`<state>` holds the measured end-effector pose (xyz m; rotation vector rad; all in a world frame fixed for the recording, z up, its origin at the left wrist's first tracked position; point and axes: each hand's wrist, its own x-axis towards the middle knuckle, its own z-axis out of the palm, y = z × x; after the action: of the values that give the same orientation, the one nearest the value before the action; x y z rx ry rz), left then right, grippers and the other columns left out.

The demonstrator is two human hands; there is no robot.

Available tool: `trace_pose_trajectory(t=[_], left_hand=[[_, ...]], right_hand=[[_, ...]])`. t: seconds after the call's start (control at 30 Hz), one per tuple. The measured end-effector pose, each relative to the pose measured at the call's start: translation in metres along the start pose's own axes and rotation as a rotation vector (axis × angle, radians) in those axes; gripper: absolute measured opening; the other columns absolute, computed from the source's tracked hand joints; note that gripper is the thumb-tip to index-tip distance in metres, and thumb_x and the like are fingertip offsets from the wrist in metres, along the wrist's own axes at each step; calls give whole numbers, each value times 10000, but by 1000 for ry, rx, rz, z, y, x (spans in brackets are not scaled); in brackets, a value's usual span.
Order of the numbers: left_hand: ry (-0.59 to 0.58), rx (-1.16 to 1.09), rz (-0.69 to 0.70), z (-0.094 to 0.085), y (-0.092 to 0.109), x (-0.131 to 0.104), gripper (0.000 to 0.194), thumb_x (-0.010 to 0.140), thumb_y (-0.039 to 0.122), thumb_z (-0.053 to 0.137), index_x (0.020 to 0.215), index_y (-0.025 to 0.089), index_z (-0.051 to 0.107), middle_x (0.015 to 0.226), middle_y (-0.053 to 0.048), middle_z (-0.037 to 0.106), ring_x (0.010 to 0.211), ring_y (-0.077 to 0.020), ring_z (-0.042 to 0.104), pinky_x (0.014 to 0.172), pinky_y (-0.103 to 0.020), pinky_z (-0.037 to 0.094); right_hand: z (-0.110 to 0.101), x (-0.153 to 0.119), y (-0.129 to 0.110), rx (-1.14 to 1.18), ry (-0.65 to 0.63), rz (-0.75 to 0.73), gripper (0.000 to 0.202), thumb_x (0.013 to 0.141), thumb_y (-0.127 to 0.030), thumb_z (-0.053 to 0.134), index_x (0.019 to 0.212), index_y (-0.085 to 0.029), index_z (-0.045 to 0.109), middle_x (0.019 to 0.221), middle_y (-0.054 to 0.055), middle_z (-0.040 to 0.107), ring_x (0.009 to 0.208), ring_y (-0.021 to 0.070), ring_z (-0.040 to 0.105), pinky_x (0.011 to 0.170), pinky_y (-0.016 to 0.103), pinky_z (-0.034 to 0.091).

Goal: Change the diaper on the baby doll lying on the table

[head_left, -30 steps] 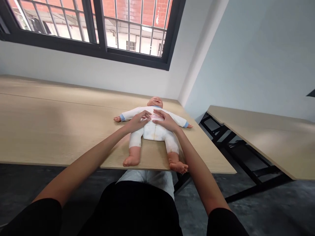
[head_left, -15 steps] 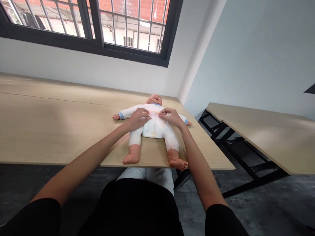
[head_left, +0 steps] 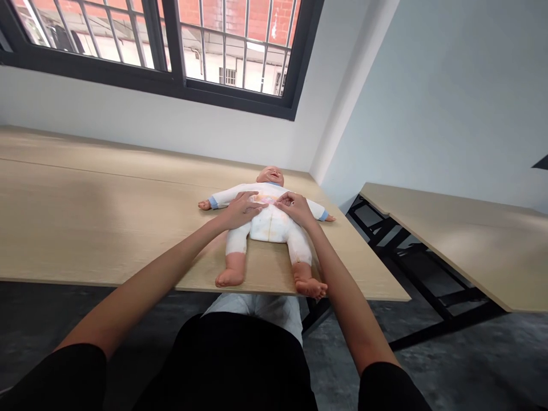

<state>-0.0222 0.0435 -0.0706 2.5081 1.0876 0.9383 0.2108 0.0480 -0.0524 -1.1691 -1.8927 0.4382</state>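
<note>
A plastic baby doll in a white one-piece suit with pale blue cuffs (head_left: 270,224) is laid on its back near the front edge of the long light-wood desk (head_left: 85,222), head pointing away and bare feet just inside the desk's edge. Both hands are rested on its chest. The left hand (head_left: 241,209) is laid flat, with its fingers (head_left: 252,201) spread and pressed onto the cloth on the doll's right side, apparently so that the fabric is kept taut and the doll is kept from sliding. The right hand (head_left: 296,208) is set opposite, its fingers (head_left: 283,199) curled and drawn together at the middle of the chest, where a small fold or fastening of the suit seems to be pinched; what exactly is caught between them cannot be made out. Between the two sets of fingertips a faint pinkish patch is seen on the cloth. Beyond the fingers the doll's arms are stretched out to either side. A second wooden desk on a black frame (head_left: 462,240) stands well apart to the right, and a barred black-framed window (head_left: 171,40) is set in the wall behind.
</note>
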Motion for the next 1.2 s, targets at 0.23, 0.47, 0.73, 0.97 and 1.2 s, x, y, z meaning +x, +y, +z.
trace_pose_trajectory(t=[0.23,0.47,0.73,0.97,1.2], left_hand=[[75,7,56,-1,-1,0,348,950,372,488,1229,290,681,1439,-90,451,1382,-303,337,1168,-507,246],[-91,73,-15,-3,-1,0,393,973,447,426,1265,319,656,1528,-62,376,1450,-339,226,1178,-581,148],[42,-126,63,-10,-1,3,337,950,431,484,956,285,787,1413,-40,527,1411,-316,290,1177,-528,214],[210,-280,3,-18,6,-3,296,789,473,707,661,209,664,956,-69,660,1063,-266,531,935,-401,444],[-80,-118,24,-22,6,-16,247,638,428,828,630,222,691,756,-23,578,841,-231,522,730,-329,409]], right_hand=[[-3,1,1,65,62,-20,299,734,-472,668,794,-180,652,789,42,664,717,181,542,689,312,452],[1,2,8,11,-20,26,298,711,-470,702,770,-185,641,819,36,688,780,202,583,747,333,449],[-6,4,6,5,-36,16,413,633,-534,773,818,-186,651,867,42,663,810,204,542,763,336,433],[-27,-31,-24,85,166,-10,330,734,-502,734,747,-200,601,839,37,638,834,212,569,813,351,447],[-32,-88,-20,134,-199,165,314,746,-503,743,727,-197,678,807,48,671,789,235,608,710,347,462]])
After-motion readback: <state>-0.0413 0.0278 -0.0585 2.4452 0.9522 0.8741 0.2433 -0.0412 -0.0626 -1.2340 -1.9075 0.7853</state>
